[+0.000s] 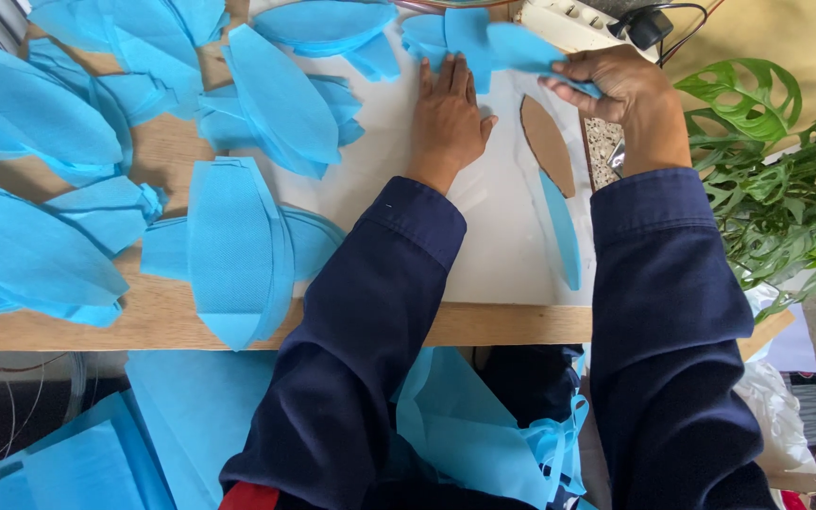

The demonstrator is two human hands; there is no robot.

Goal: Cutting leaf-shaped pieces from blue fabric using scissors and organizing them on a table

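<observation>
My left hand (pixel 448 115) lies flat, fingers together, on a white sheet (pixel 493 227), its fingertips on the lower edge of a blue paper piece (pixel 469 38). My right hand (pixel 616 87) pinches the right end of that same blue paper piece. A brown cardboard petal template (pixel 548 144) lies on the white sheet between my hands, with a narrow blue paper strip (pixel 564 231) below it. Both arms wear dark blue sleeves.
Several blue petal-shaped paper stacks (pixel 238 247) cover the wooden table (pixel 502 324) at left and back. More blue paper (pixel 96 453) lies on the floor and in my lap. A green leafy plant (pixel 786 198) stands right. A white power strip (pixel 569 21) with a black plug sits behind.
</observation>
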